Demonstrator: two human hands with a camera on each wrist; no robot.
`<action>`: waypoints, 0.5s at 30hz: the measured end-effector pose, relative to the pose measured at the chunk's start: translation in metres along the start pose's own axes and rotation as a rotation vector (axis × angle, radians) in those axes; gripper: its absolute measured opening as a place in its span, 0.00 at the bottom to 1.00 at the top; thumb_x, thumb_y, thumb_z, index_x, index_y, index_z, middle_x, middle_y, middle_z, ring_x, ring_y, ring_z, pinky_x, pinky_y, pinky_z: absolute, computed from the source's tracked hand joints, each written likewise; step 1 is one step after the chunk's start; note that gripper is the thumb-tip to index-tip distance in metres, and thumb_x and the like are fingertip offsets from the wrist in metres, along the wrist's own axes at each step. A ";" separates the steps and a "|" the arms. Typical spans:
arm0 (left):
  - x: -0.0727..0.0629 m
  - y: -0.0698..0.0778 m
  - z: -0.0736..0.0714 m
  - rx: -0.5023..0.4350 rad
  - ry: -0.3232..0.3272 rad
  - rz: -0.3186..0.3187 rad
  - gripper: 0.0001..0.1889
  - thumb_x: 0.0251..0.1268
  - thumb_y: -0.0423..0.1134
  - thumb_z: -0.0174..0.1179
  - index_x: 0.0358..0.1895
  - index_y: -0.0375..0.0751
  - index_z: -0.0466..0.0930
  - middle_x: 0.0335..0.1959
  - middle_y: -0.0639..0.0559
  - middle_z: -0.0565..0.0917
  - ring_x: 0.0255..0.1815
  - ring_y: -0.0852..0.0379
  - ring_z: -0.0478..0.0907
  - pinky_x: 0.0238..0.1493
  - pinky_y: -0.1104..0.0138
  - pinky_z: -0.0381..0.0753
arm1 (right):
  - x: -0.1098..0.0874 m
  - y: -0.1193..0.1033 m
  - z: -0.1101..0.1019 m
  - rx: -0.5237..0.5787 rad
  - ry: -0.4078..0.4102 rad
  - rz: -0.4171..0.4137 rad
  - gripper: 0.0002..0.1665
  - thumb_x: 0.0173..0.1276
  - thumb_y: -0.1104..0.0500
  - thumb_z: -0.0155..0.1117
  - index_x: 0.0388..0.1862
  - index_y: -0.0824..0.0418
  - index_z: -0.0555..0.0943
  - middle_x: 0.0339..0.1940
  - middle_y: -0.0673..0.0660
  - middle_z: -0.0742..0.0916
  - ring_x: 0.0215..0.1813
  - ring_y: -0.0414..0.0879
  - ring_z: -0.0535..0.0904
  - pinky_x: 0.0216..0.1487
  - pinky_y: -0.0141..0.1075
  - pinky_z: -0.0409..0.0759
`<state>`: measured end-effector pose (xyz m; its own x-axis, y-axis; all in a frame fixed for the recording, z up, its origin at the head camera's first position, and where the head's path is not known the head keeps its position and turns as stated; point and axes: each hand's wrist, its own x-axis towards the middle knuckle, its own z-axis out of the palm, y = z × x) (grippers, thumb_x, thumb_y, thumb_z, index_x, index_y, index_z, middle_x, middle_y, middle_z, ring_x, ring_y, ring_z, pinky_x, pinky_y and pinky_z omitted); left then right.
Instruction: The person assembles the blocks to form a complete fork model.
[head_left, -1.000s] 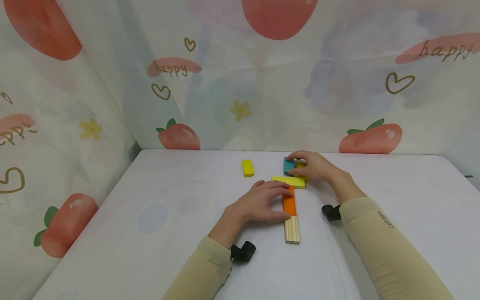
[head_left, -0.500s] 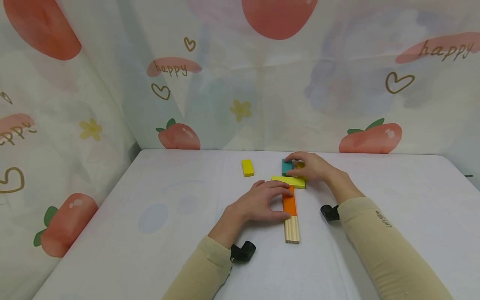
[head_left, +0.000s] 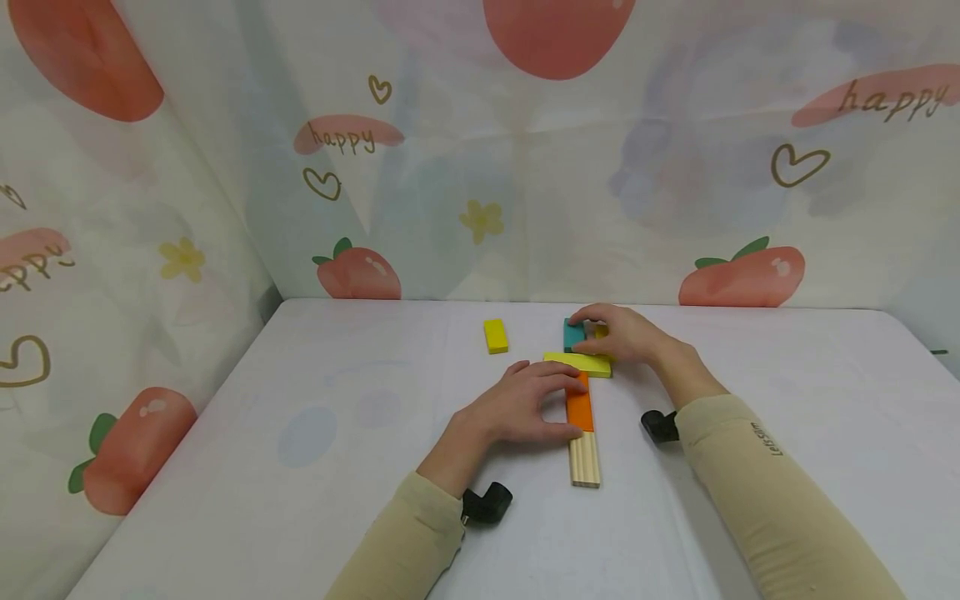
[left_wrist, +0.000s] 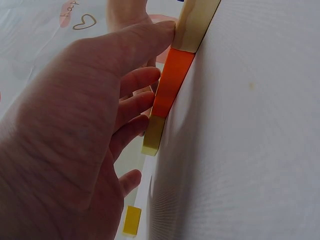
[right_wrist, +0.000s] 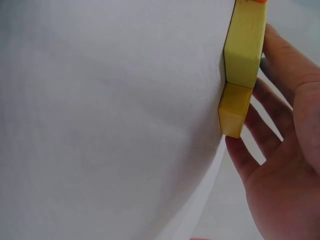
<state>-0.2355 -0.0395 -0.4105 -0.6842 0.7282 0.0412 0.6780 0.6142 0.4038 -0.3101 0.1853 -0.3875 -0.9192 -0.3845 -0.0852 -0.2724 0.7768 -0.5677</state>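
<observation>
Small flat blocks lie joined on the white table. My right hand (head_left: pixel 628 335) pinches a teal block (head_left: pixel 573 335) endwise, index finger at its far end and thumb at its near end. Close to its right, partly hidden by that hand, is a yellow block (right_wrist: pixel 235 106). Crosswise in front lies a lime-yellow block (head_left: pixel 588 365). From it an orange block (head_left: pixel 579 412) runs toward me, followed by a bare wooden block (head_left: pixel 584 461). My left hand (head_left: pixel 513 408) rests fingertips on the orange block, its thumb near the seam with the bare wood.
A separate yellow block (head_left: pixel 496 337) lies to the left on the white table (head_left: pixel 360 533). Behind the table's far edge hangs a printed cloth backdrop (head_left: pixel 570 183), with another along the left side. Each wrist carries a black camera (head_left: pixel 487 503).
Over the past second my right hand has shifted the teal block slightly left and nearer to the lime-yellow block. My left hand has stayed in place.
</observation>
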 end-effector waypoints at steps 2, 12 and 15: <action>0.000 0.000 0.000 0.000 0.000 0.000 0.28 0.65 0.58 0.64 0.66 0.55 0.78 0.71 0.62 0.71 0.73 0.68 0.59 0.77 0.54 0.51 | 0.000 0.000 0.000 0.002 -0.001 -0.003 0.28 0.70 0.51 0.70 0.66 0.59 0.78 0.71 0.67 0.73 0.70 0.66 0.67 0.71 0.62 0.61; 0.001 0.000 0.000 0.004 -0.003 -0.007 0.28 0.65 0.59 0.64 0.66 0.56 0.78 0.71 0.62 0.71 0.73 0.67 0.60 0.77 0.53 0.51 | -0.002 -0.001 -0.004 0.019 0.008 0.010 0.29 0.72 0.49 0.68 0.67 0.58 0.76 0.72 0.69 0.72 0.71 0.69 0.66 0.69 0.65 0.62; 0.001 0.000 0.001 0.005 -0.003 -0.008 0.28 0.65 0.59 0.64 0.66 0.56 0.78 0.71 0.62 0.71 0.73 0.67 0.60 0.77 0.53 0.51 | -0.001 -0.002 -0.004 0.029 0.007 0.021 0.29 0.72 0.49 0.67 0.68 0.58 0.76 0.72 0.70 0.72 0.71 0.70 0.65 0.68 0.66 0.62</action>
<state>-0.2360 -0.0388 -0.4110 -0.6889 0.7240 0.0353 0.6739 0.6216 0.3993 -0.3096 0.1868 -0.3831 -0.9264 -0.3651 -0.0919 -0.2450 0.7699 -0.5893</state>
